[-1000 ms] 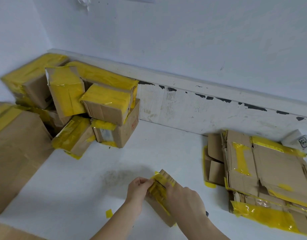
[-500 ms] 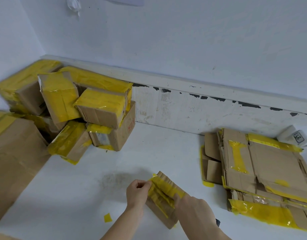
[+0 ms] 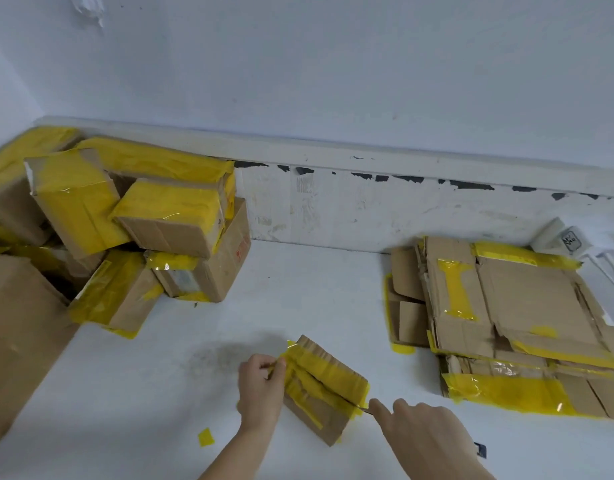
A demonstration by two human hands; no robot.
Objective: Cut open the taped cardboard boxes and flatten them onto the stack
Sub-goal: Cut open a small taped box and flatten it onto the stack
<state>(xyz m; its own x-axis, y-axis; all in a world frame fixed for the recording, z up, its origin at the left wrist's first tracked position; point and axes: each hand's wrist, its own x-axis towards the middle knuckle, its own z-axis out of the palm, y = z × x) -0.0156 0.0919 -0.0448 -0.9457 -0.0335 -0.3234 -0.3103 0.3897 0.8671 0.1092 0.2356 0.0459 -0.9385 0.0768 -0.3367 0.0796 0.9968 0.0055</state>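
Note:
A small cardboard box [image 3: 324, 389] wrapped in yellow tape sits on the white floor in front of me. My left hand [image 3: 260, 389] grips its left end, fingers curled at the taped edge. My right hand [image 3: 419, 434] holds a cutter whose thin blade [image 3: 364, 408] touches the box's right end, index finger stretched along it; a dark bit of the handle [image 3: 480, 449] shows behind the hand. A slit runs along the tape on the box's top. The stack of flattened cardboard [image 3: 520, 327] lies to the right.
A pile of taped boxes [image 3: 132, 220] leans against the wall at the left, beside a large brown carton [image 3: 18, 334]. A white power adapter [image 3: 568, 240] with cables sits behind the stack. A yellow tape scrap [image 3: 205, 437] lies on the floor.
My right hand has drawn back to the right, off the box top, to the box's right end. The left hand stays at the left end.

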